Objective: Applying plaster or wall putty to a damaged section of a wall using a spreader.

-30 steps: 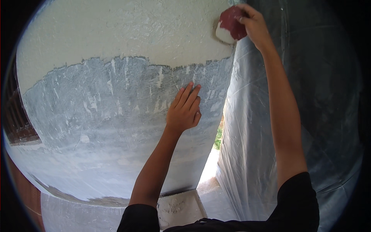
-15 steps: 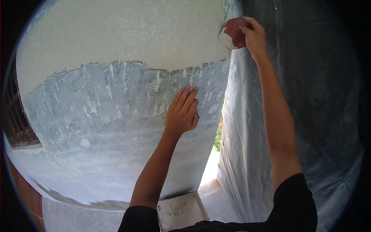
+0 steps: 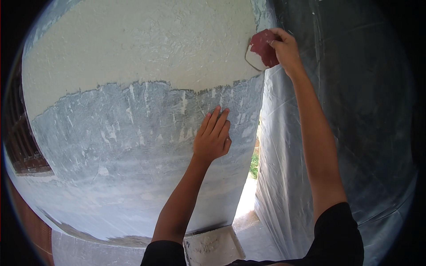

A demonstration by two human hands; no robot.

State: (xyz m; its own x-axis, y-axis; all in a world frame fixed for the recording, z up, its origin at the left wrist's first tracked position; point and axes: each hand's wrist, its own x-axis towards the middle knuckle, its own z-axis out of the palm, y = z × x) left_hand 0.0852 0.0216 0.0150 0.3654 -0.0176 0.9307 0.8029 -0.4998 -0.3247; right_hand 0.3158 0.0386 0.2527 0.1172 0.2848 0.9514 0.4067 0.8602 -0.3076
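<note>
Holding scraper [image 3: 262,48] at wall edge [image 3: 258,91], right hand [image 3: 286,51] is above gap [image 3: 246,197].

A narrow, upright gap of white daylight [image 3: 247,199] glares, blown out, below and right of the bare left hand [image 3: 213,138]. Soft light covers the cream-and-grey plastered wall [image 3: 128,128] around it — texture fairly crisp — while dark translucent plastic sheeting [image 3: 368,102] right of the bare right hand [image 3: 286,49] sinks into dimness. Fisheye distortion bows the wall's bottom edge.
</note>
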